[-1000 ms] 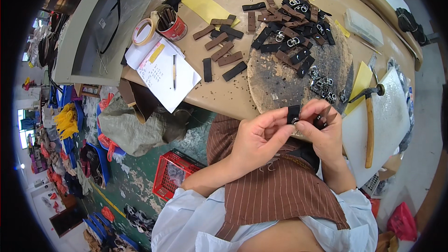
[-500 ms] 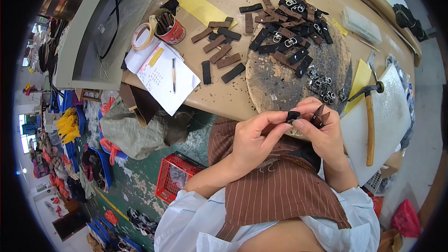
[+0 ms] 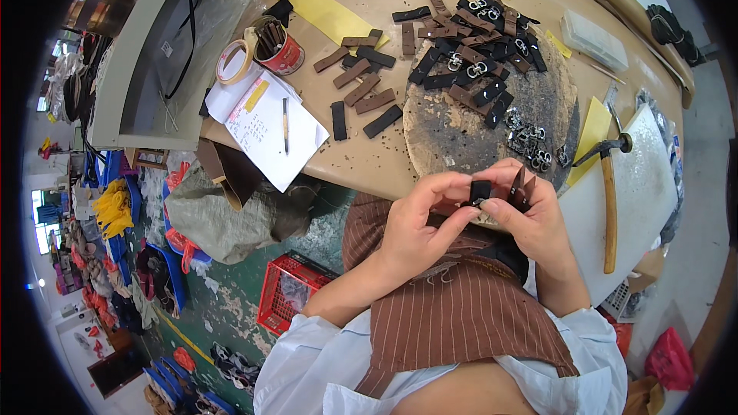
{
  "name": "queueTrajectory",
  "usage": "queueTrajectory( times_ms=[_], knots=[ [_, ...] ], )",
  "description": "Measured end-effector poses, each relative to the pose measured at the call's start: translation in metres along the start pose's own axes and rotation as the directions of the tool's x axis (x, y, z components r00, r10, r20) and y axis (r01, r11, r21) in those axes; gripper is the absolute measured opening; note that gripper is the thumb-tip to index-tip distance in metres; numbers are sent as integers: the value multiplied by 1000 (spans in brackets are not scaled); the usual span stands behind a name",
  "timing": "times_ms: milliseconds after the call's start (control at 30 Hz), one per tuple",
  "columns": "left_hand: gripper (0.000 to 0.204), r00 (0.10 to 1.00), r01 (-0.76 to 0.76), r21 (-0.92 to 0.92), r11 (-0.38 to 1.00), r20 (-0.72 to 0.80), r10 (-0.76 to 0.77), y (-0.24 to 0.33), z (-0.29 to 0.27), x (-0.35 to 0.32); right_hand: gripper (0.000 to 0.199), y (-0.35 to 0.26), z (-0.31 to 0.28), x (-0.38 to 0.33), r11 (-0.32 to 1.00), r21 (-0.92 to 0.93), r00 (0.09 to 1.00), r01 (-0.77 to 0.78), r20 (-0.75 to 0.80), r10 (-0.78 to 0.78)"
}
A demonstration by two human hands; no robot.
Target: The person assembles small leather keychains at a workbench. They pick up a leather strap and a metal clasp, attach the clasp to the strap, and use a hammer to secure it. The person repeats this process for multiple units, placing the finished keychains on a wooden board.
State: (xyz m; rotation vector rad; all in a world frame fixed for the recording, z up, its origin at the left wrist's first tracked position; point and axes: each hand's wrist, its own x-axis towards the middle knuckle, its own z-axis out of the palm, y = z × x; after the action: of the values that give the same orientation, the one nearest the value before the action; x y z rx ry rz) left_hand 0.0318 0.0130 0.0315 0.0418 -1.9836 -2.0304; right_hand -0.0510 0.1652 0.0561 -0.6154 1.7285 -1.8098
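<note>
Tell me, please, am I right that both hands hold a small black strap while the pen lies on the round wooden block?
Not quite: the head view shows the pen on the white notepad, not the round wooden block. The left hand and right hand do hold the small black strap.

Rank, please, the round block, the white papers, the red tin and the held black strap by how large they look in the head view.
Largest to smallest:
1. Round block, though partly covered
2. White papers
3. Red tin
4. Held black strap, judged by its visible part
</note>
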Motion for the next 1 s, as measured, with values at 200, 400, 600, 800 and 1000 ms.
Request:
queueTrajectory(
  times_ms=[200,400,600,800,1000],
  knots=[
    [50,995,-97,94,991,40,93,0,-3,2,18,-7,5,-1,999,26,999,36,-14,-36],
    [52,986,-156,152,976,80,146,1,-1,6,15,-7,-5,-1,992,93,995,90,38,-94],
    [52,994,-98,64,993,59,94,2,2,4,11,-6,1,0,990,140,1000,4,-20,-2],
    [52,998,-70,108,992,4,70,-2,3,-2,9,0,8,-1,994,112,991,-2,-136,17],
    [52,992,-127,271,954,15,128,0,3,-2,9,-4,12,-3,999,22,980,-38,-195,41]
  ],
)
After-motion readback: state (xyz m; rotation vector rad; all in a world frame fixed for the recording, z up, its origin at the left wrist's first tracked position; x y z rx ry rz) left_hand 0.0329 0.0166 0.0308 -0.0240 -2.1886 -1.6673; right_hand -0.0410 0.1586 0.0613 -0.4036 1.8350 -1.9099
